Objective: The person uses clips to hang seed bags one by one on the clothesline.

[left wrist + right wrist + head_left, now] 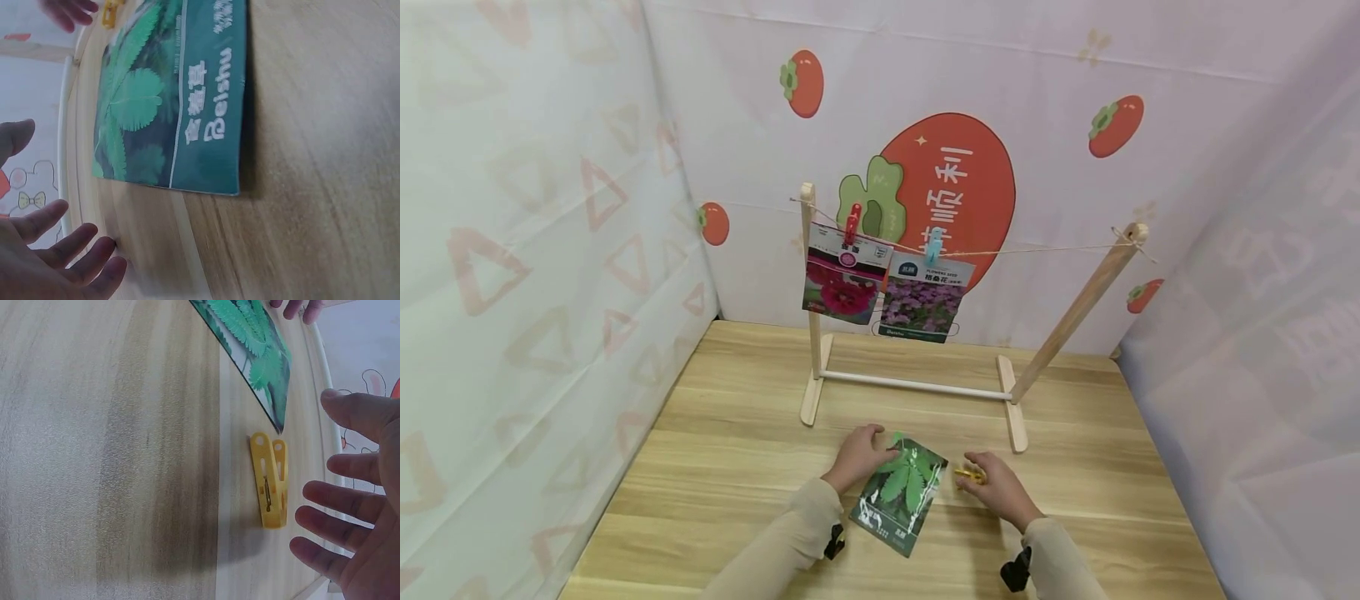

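A green seed packet (pixel 901 492) with a leaf picture lies on the table (pixel 312 187). My left hand (pixel 859 457) is at its upper left edge in the head view. In the left wrist view, the fingers of that hand are spread apart, with nothing between them. A yellow clothespin (pixel 269 481) lies on the wood just right of the packet. Beside it is my right hand (pixel 1002 493), its fingers loosely extended and clear of the clothespin in the right wrist view.
Behind the hands stands a wooden rack (pixel 1067 321) with a string (pixel 1037 251) between its posts. A red clothespin (pixel 852 223) holds a red-flower seed packet (pixel 842 283) on it; a blue clothespin (pixel 933 247) holds a purple-flower packet (pixel 922 304). Printed cloth walls (pixel 550 250) surround the table.
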`<action>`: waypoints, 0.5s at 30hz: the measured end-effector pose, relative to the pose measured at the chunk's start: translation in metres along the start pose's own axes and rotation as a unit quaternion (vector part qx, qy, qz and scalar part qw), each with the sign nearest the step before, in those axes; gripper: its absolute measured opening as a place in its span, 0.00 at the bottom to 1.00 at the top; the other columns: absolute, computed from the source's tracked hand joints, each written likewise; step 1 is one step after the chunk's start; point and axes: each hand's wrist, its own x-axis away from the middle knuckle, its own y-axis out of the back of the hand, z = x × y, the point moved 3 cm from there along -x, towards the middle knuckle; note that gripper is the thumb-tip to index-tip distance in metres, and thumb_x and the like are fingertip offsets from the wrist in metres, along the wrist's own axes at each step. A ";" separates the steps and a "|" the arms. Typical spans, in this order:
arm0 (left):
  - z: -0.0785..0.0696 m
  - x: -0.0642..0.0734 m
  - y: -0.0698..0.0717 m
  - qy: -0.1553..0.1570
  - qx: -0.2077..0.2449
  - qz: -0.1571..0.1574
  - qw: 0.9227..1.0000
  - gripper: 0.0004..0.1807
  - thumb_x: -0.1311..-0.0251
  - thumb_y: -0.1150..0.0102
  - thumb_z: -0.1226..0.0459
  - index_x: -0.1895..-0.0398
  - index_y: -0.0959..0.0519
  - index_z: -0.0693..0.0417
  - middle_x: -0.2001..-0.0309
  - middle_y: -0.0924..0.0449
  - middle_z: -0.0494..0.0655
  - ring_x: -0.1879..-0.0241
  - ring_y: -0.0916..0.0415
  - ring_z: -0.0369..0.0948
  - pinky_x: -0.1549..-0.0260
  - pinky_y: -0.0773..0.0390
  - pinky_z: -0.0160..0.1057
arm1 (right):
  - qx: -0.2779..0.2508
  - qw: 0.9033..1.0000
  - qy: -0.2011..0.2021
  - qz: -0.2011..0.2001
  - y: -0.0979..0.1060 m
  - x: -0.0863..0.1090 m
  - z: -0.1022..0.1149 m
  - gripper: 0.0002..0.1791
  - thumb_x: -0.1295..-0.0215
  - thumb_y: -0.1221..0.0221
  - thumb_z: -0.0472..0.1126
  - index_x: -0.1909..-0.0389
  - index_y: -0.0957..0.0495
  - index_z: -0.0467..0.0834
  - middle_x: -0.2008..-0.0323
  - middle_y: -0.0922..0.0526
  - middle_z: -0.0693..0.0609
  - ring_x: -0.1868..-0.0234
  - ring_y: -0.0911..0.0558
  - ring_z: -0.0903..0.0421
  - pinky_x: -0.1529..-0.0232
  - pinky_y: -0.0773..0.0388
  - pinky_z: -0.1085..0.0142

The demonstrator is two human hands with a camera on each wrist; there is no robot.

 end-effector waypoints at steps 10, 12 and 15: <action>-0.012 0.008 -0.018 -0.010 -0.161 0.006 0.987 0.37 0.47 0.32 0.49 0.39 0.27 0.64 0.42 0.27 0.61 0.41 0.33 0.57 0.43 0.30 0.55 | 0.035 0.999 0.003 0.020 -0.008 0.001 0.002 0.31 0.48 0.28 0.41 0.43 0.24 0.36 0.49 0.21 0.42 0.52 0.21 0.47 0.50 0.23 0.50; -0.014 0.009 -0.020 -0.007 -0.177 0.006 0.984 0.39 0.49 0.30 0.49 0.40 0.26 0.65 0.42 0.29 0.62 0.41 0.34 0.58 0.43 0.31 0.57 | 0.047 0.999 0.001 0.021 -0.009 0.001 0.003 0.30 0.49 0.28 0.40 0.44 0.24 0.36 0.51 0.21 0.43 0.53 0.22 0.48 0.51 0.23 0.51; -0.016 0.010 -0.024 -0.002 -0.195 0.010 0.981 0.39 0.52 0.28 0.48 0.43 0.25 0.67 0.41 0.31 0.62 0.40 0.36 0.59 0.43 0.31 0.58 | 0.062 0.998 -0.001 0.023 -0.009 0.001 0.005 0.31 0.50 0.28 0.39 0.44 0.23 0.35 0.54 0.21 0.44 0.54 0.23 0.49 0.52 0.23 0.51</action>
